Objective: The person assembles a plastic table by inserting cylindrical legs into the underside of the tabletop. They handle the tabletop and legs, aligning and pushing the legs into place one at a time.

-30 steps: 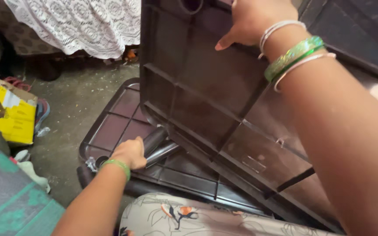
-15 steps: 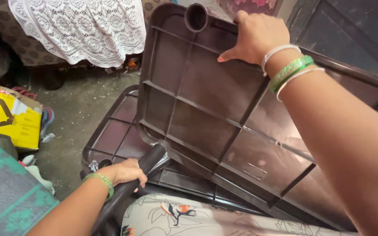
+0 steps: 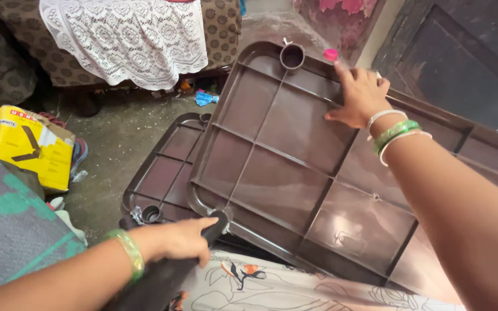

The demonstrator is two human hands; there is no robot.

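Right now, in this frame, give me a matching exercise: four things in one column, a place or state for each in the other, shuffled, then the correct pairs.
Things:
1. right hand
2. left hand
3. yellow cardboard box
4. white lace cloth

Places or states:
A. on the floor at the left edge of the view
B. draped over patterned furniture at the top
C. pressed flat on the upper part of the brown ribbed plastic panel
D. gripping a dark tubular leg at the panel's lower corner

Pairs: 1-C, 2-D, 3-A, 4-B
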